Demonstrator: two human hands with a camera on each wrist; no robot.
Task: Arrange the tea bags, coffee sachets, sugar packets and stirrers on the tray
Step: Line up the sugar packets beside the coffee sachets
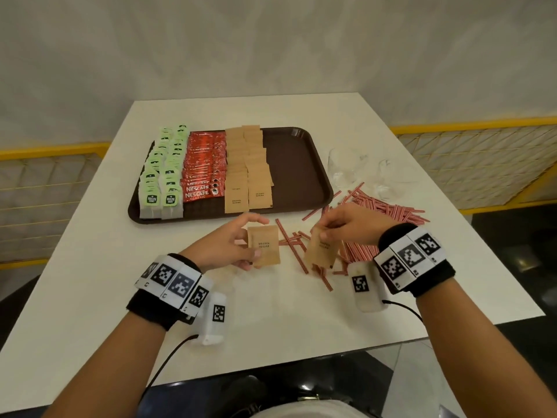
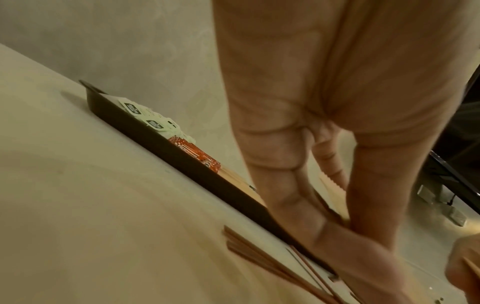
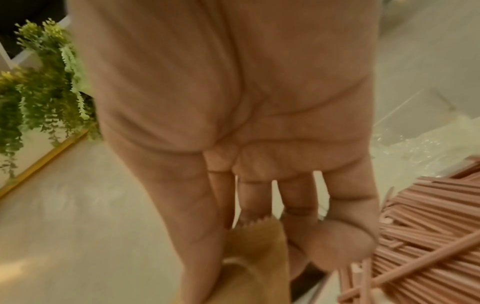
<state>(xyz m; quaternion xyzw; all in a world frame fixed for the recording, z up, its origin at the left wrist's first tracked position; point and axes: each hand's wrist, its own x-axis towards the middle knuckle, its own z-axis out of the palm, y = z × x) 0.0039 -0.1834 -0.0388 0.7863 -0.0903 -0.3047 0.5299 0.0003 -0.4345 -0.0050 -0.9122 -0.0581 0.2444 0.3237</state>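
My left hand (image 1: 241, 245) holds a brown sugar packet (image 1: 265, 247) between thumb and fingers, just in front of the brown tray (image 1: 301, 164). A second brown sugar packet (image 1: 322, 248) hangs from the pinch of my right hand (image 1: 337, 224), above scattered red-striped stirrers (image 1: 388, 206). On the tray lie rows of green tea bags (image 1: 164, 170), red coffee sachets (image 1: 205, 164) and brown sugar packets (image 1: 247, 164). In the right wrist view the packet's serrated edge (image 3: 257, 236) shows between thumb and fingers (image 3: 301, 205), with stirrers (image 3: 420, 226) to the right. The left wrist view shows the tray rim (image 2: 166, 152) and my fingers (image 2: 280, 185).
The white table (image 1: 105, 267) holds clear plastic wrap or glasses (image 1: 346, 167) right of the tray. The tray's right half is bare. Yellow-framed mesh railings (image 1: 482, 152) flank the table. Hanging green plants (image 3: 39, 82) show in the right wrist view.
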